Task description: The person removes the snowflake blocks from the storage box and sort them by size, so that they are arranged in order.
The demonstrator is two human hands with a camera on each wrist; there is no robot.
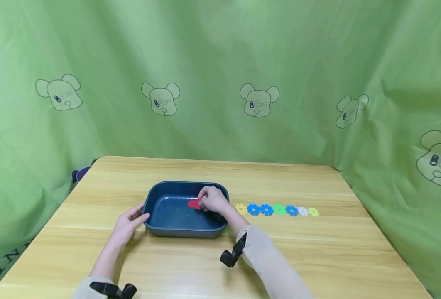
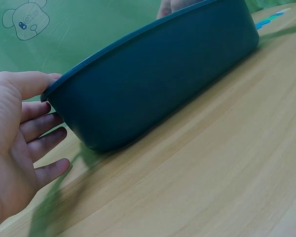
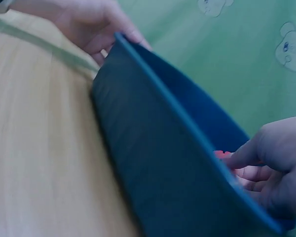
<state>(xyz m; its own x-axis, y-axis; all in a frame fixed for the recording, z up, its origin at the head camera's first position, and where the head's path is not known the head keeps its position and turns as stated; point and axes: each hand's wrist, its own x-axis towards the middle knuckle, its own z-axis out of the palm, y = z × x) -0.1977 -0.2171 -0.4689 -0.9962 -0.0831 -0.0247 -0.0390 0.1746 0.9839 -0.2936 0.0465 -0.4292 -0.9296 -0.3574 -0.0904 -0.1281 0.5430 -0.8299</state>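
Note:
A dark blue rectangular basin (image 1: 184, 233) stands on the wooden table. At its left end my left hand (image 1: 126, 226) holds the rim, thumb over the edge and fingers against the outer wall; the left wrist view shows this hand (image 2: 19, 133) close up. Inside the basin's right half, my right hand (image 1: 214, 200) pinches a red flower-shaped plastic disc (image 1: 192, 204). In the right wrist view, a sliver of the red disc (image 3: 222, 154) shows by the thumb. The fingers partly cover it, so I cannot tell whether it is one disc or more.
Right of the basin lies a row of several flower-shaped discs, among them a yellow one (image 1: 241, 209), a green one (image 1: 279, 209) and a white one (image 1: 303, 211). A green curtain (image 1: 213, 137) with mouse-head prints hangs behind the table (image 1: 175, 270).

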